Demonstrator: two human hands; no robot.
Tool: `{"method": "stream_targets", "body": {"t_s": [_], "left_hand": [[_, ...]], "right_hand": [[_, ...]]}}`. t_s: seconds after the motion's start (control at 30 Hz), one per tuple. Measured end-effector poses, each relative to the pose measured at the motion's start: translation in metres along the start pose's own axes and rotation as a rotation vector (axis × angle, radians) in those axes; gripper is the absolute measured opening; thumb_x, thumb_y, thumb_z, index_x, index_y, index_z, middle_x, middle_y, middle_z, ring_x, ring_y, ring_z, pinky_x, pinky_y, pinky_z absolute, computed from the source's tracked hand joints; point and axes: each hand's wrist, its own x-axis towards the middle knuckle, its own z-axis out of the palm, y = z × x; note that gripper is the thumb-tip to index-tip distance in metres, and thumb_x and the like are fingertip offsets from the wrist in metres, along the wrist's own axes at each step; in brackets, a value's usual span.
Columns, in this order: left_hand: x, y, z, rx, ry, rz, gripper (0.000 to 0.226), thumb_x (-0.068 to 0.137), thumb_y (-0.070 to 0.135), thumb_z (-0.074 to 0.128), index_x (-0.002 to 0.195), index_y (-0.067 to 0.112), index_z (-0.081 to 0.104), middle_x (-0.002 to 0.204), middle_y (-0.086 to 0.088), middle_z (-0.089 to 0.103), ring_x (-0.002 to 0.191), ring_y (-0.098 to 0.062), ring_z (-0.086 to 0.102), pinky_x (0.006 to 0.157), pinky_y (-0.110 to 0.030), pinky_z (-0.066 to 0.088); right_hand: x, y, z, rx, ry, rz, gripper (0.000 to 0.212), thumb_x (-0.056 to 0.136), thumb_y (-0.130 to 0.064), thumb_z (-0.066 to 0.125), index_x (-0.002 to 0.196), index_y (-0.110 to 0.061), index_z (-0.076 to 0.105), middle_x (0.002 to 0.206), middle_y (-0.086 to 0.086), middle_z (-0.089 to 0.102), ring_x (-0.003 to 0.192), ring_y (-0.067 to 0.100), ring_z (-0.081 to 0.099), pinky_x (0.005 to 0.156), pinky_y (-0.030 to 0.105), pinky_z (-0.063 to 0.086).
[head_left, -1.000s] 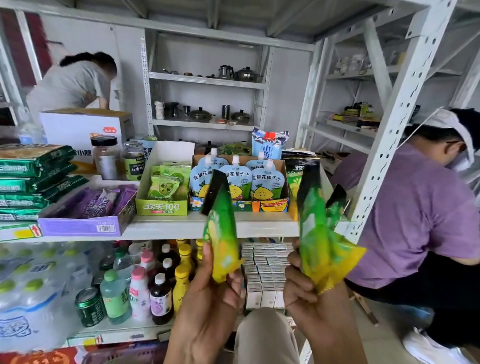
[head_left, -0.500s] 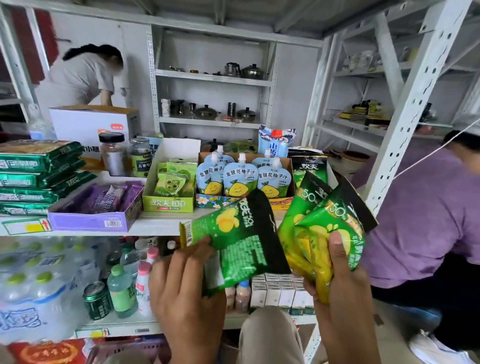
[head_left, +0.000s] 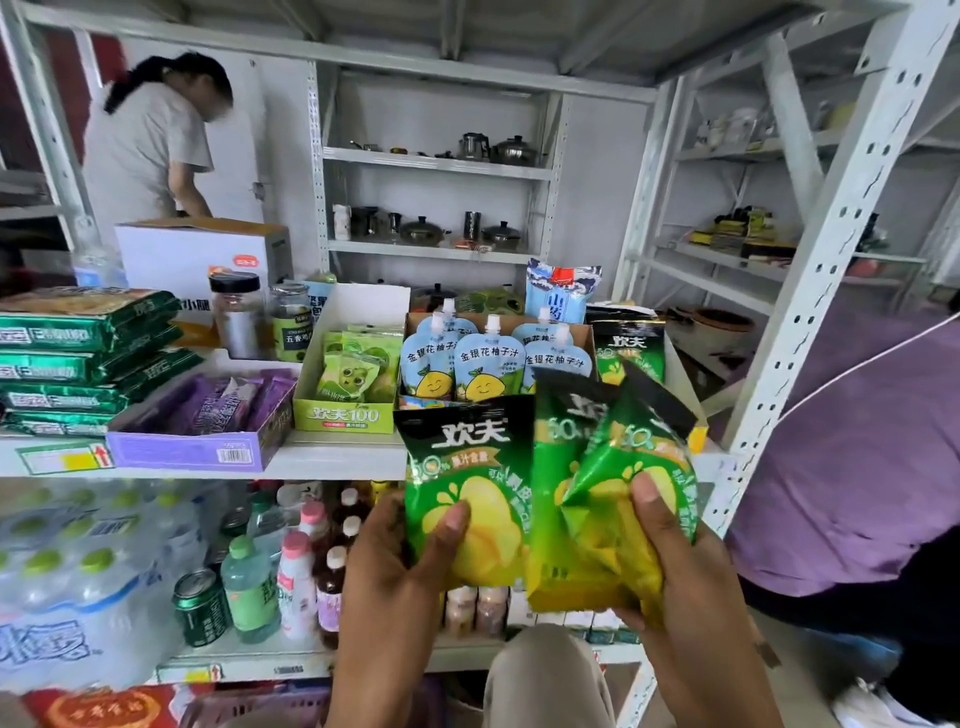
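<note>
My left hand (head_left: 395, 566) pinches one green juice pouch (head_left: 467, 493) low down, my right hand (head_left: 670, 566) clutches two more pouches (head_left: 597, 499); they look soft, light and slick, so I'd grip their bases.

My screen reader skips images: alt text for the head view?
The left hand grips one green-and-yellow pouch and the right hand grips at least two more pouches, before a shop shelf. Spouted juice pouches stand in a box behind.

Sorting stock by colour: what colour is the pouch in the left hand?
The pouch is green, black-topped, with yellow fruit; the head view shows it.
</note>
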Motion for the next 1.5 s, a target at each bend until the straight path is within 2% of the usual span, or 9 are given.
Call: {"method": "stream_targets", "body": {"t_s": [0.23, 0.37, 0.43, 0.57, 0.8, 1.0, 1.17, 1.37, 1.5], "left_hand": [[0.007, 0.005, 0.017, 0.13, -0.28, -0.269, 0.012, 0.093, 0.051, 0.067, 0.103, 0.044, 0.067, 0.115, 0.031, 0.068, 0.111, 0.005, 0.062, 0.102, -0.017, 0.042], [0.019, -0.003, 0.038, 0.255, -0.565, -0.234, 0.093, 0.059, 0.1, 0.052, 0.141, 0.057, 0.047, 0.147, 0.03, 0.046, 0.139, 0.002, 0.044, 0.122, -0.036, 0.031], [0.023, 0.008, 0.066, 0.258, -0.666, -0.193, 0.087, 0.067, 0.086, 0.061, 0.144, 0.051, 0.04, 0.131, 0.044, 0.054, 0.123, 0.023, 0.048, 0.104, -0.012, 0.043], [0.054, -0.007, 0.105, 0.095, -0.909, -0.131, 0.072, 0.09, -0.002, 0.073, 0.148, 0.018, 0.035, 0.135, 0.012, 0.068, 0.124, -0.008, 0.064, 0.093, -0.022, 0.054], [0.149, -0.022, 0.216, 0.206, -0.607, 0.126, 0.079, 0.068, 0.006, 0.084, 0.133, 0.03, 0.046, 0.126, 0.005, 0.07, 0.116, -0.012, 0.067, 0.097, -0.038, 0.057], [0.202, -0.037, 0.264, 0.431, -0.449, 0.158, 0.076, 0.079, 0.006, 0.082, 0.127, 0.038, 0.034, 0.127, 0.004, 0.062, 0.119, -0.019, 0.061, 0.098, -0.04, 0.055], [0.197, -0.055, 0.268, 0.642, -0.452, 0.27, 0.077, 0.086, -0.002, 0.066, 0.147, 0.02, 0.024, 0.133, -0.009, 0.059, 0.12, -0.028, 0.06, 0.095, -0.031, 0.048], [0.189, -0.048, 0.271, 0.546, -0.403, 0.308, 0.118, 0.078, 0.012, 0.081, 0.16, 0.027, -0.002, 0.146, 0.0, 0.044, 0.126, -0.019, 0.055, 0.104, -0.038, 0.051], [0.188, -0.042, 0.27, 0.798, -0.425, 0.435, 0.12, 0.071, 0.011, 0.085, 0.158, 0.041, 0.008, 0.145, -0.002, 0.028, 0.123, -0.029, 0.054, 0.104, -0.044, 0.051]], "right_hand": [[0.016, 0.003, 0.008, -0.346, -0.08, -0.282, 0.028, 0.085, -0.051, 0.062, 0.108, -0.035, 0.065, 0.095, -0.037, 0.07, 0.091, -0.018, 0.064, 0.071, -0.001, 0.042], [0.036, 0.013, -0.009, -0.429, -0.104, -0.343, 0.027, 0.089, -0.052, 0.061, 0.115, -0.048, 0.061, 0.109, -0.033, 0.07, 0.105, -0.01, 0.065, 0.088, 0.012, 0.047], [0.048, 0.011, -0.025, -0.45, -0.104, -0.328, 0.033, 0.085, -0.064, 0.066, 0.116, -0.056, 0.056, 0.111, -0.027, 0.071, 0.104, -0.004, 0.068, 0.093, 0.028, 0.051], [0.082, -0.014, -0.051, -0.435, -0.197, -0.364, 0.058, 0.088, -0.039, 0.071, 0.136, -0.044, 0.039, 0.121, -0.023, 0.07, 0.109, -0.002, 0.067, 0.091, 0.016, 0.051], [0.209, -0.054, -0.072, -0.478, -0.137, -0.417, 0.053, 0.092, -0.029, 0.076, 0.139, -0.021, 0.052, 0.128, 0.001, 0.072, 0.12, 0.022, 0.067, 0.106, 0.046, 0.052], [0.284, -0.056, -0.065, -0.338, -0.205, -0.244, 0.046, 0.097, 0.001, 0.064, 0.139, -0.011, 0.049, 0.12, 0.004, 0.072, 0.099, 0.005, 0.074, 0.075, 0.017, 0.057], [0.31, -0.034, -0.091, -0.399, -0.254, -0.123, 0.063, 0.086, -0.025, 0.083, 0.141, -0.03, 0.053, 0.129, 0.005, 0.072, 0.122, 0.029, 0.067, 0.104, 0.056, 0.053], [0.312, -0.035, -0.105, -0.459, -0.323, -0.08, 0.08, 0.063, -0.005, 0.086, 0.131, -0.028, 0.053, 0.122, 0.001, 0.074, 0.123, 0.02, 0.065, 0.108, 0.045, 0.05], [0.306, -0.044, -0.1, -0.292, -0.229, -0.059, 0.057, 0.071, -0.005, 0.053, 0.119, -0.031, 0.068, 0.115, 0.007, 0.075, 0.117, 0.035, 0.066, 0.088, 0.041, 0.054]]}}
